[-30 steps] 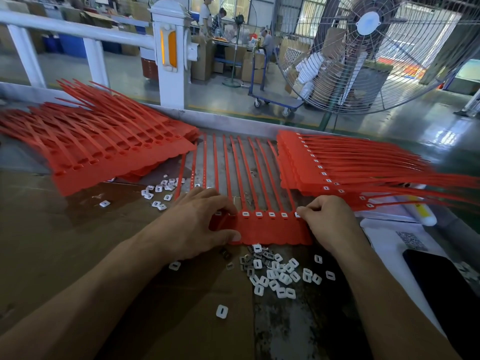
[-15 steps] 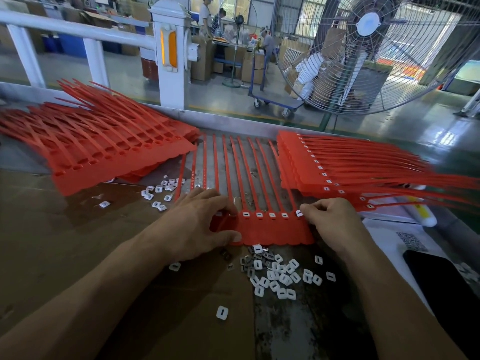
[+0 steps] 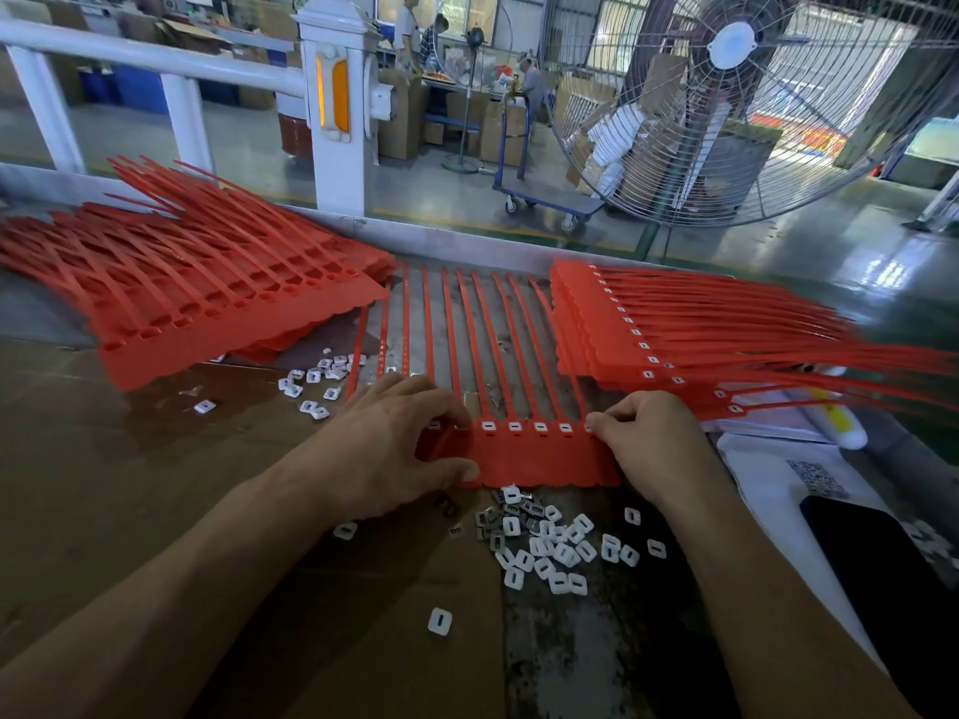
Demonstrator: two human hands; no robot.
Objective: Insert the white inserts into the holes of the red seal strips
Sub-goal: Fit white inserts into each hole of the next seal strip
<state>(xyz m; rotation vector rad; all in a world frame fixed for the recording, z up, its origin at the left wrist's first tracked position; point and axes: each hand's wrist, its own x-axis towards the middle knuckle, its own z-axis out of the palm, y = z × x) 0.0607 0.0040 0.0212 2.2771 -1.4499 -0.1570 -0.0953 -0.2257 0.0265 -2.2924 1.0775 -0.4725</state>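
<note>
Nearest to me, loose white inserts [image 3: 550,550] are lying scattered just behind my fingertips, on the worn brown bench top [image 3: 129,485]. My left hand [image 3: 386,448] is resting with spread fingers on the left end of the red seal strip sheet [image 3: 539,461], thumb pressing its near edge. My right hand [image 3: 651,443] is curling at the sheet's right end, its fingertips bunching together over the last hole; whether they are pinching an insert I cannot tell. Between my hands a row of holes is already showing white. The sheet's long tails are running straight away from my fingers. Beyond my left fingers a stack of unfilled strips [image 3: 207,308] is fanning out leftward; beyond my right fingers a filled stack [image 3: 674,345] is pointing right. Farther off, a white railing [image 3: 332,101] and a big fan [image 3: 737,96] are standing on a workshop floor.
</note>
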